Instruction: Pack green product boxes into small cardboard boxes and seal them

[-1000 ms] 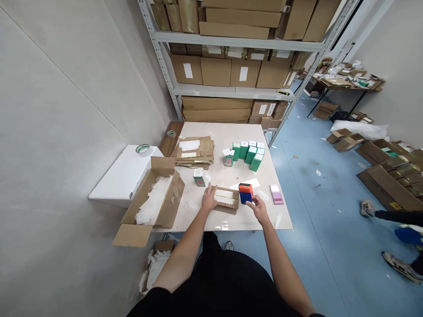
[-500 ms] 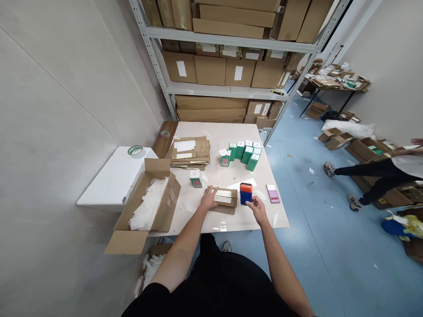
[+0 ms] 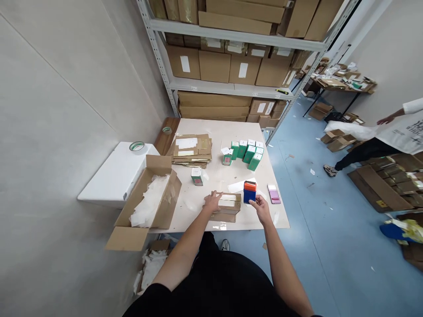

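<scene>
My left hand (image 3: 212,201) grips the left end of a small cardboard box (image 3: 231,210), its fingers over the top edge. The box has a white label on top and lies near the table's front edge. Just right of it, my right hand (image 3: 261,209) holds a blue and orange tape dispenser (image 3: 250,196) upright by its lower right corner. The dispenser's underside is hidden. Beyond the left hand stands a single green and white carton (image 3: 197,176). A white sheet (image 3: 235,187) lies behind the small box.
Several green cartons (image 3: 250,155) stand together farther back, right of stacked flattened cardboard (image 3: 191,149). A pink-purple pack (image 3: 274,193) lies by the table's right edge. An open carton of white packing (image 3: 173,198) stands left. Shelving (image 3: 228,88) rises behind; a co-worker (image 3: 399,127) stands at right.
The small box's near side shows more now, and my left hand's fingers reach further over its top. The dispenser remains in my right hand beside it. The view has shifted slightly; the co-worker has moved.
</scene>
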A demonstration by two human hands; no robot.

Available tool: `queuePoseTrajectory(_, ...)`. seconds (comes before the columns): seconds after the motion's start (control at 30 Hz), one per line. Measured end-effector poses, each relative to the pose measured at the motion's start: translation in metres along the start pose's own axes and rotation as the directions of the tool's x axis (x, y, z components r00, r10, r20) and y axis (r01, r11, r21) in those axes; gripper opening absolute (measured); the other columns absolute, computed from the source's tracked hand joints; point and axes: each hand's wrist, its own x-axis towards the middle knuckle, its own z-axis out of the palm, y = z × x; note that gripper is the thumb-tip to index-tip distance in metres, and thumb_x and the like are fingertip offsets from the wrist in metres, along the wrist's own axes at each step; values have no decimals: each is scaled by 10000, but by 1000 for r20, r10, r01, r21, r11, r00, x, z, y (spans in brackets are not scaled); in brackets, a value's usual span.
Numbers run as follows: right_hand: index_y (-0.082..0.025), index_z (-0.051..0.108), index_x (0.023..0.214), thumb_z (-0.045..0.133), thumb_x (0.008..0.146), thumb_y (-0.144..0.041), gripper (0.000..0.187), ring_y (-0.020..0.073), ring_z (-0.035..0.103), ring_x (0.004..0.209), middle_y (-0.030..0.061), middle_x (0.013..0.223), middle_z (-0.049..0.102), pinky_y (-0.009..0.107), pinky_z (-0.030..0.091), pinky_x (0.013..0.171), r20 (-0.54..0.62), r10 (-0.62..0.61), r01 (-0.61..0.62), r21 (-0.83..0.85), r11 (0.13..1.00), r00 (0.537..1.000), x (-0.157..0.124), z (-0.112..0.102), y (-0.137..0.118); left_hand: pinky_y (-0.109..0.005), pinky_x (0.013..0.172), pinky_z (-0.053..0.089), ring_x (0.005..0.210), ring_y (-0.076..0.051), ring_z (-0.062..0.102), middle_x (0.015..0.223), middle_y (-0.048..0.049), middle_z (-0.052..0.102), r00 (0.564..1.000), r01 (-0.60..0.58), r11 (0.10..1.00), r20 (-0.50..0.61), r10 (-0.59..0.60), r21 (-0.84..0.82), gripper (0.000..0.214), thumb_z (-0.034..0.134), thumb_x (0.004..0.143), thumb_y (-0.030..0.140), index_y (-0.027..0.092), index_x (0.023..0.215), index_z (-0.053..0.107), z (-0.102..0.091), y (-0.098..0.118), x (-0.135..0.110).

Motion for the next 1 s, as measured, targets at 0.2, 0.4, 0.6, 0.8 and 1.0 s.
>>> queuePoseTrajectory(0.2, -245, 685, 956, 876, 715, -590, 462, 286, 694, 964, 67, 994, 756, 444, 556, 894, 2, 1, -1, 36, 999, 1000, -1, -3, 2, -585, 1182, 333, 1550, -489, 224, 1779, -70, -2, 999, 12, 999, 48, -14, 42, 1253, 959, 518, 605, 441, 1600, 350, -1, 9, 14)
queuePoseTrajectory(0.4, -244, 690, 916, 887, 703, -568, 435, 276, 695, 936, 53, 952, 758, 438, 554, 884, 114, 53, -61, 74, 995, 992, -2, 7, 24, -590, 1226, 290, 1611, -424, 48, 1778, -35, 74, 997, 5, 998, -71, 0, 69, 793, 717, 871, 577, 385, 1586, 432, 17, 6, -12)
queuePoseTrajectory(0.6, -238, 670, 896, 887, 638, -632, 519, 247, 684, 907, 29, 918, 745, 412, 541, 900, 175, 117, -127, 47, 991, 978, 9, 21, 59, -597, 1196, 342, 1617, -418, 12, 1781, -17, 17, 1000, 7, 998, -31, -5, 60, 765, 652, 932, 444, 365, 1631, 355, 23, 3, -23)
queuePoseTrajectory(0.8, -242, 651, 870, 899, 606, -645, 542, 227, 658, 831, 19, 866, 729, 384, 530, 852, 207, 164, -174, 35, 984, 965, 22, 25, 82, -598, 1223, 290, 1599, -421, 151, 1720, -113, 294, 988, -61, 994, -150, 47, -92, 697, 710, 837, 210, 256, 1510, 536, 13, 7, -36)
queuePoseTrajectory(1.0, -247, 646, 869, 880, 664, -613, 480, 229, 642, 819, 14, 836, 702, 366, 517, 813, 258, 150, -158, 14, 987, 954, 28, 23, 88, -453, 1065, 501, 1284, -308, 609, 1284, -128, 690, 956, -236, 729, -287, 56, -643, 316, 686, 806, 164, 196, 1119, 698, 36, 30, -58)
